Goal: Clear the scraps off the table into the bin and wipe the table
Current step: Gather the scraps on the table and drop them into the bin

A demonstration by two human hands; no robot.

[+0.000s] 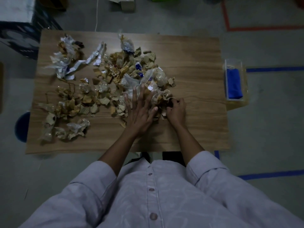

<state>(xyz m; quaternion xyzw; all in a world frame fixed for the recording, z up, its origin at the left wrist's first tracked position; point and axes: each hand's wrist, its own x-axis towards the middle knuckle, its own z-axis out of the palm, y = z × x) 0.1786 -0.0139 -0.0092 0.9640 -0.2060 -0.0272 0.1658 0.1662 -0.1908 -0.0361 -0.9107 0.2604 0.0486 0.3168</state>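
On the near middle of the table [197, 63], both hands work the right-hand edge of the scraps [115, 71] — torn brown card, crumpled clear film and white paper strewn from the far left corner to the centre. The left hand [139, 111] lies flat, fingers straight and spread, pressing on the pile. I judge it serves as a rake and a stop, so that loose bits gather instead of sliding off. The right hand [176, 111], just beside it, has its fingers curled round a clump of brown scraps at the pile's near right edge, likely bunching a handful big enough to carry. Nearly all the scraps lie on the table, so the clearing looks barely begun. A blue cloth [234, 83] lies folded in a clear box [235, 61] at the table's right edge, well apart from the mess — kept clean there, it seems, for the wipe that comes last. A round blue thing [22, 127] shows on the floor past the table's left edge. It may be the bin, but I cannot tell.
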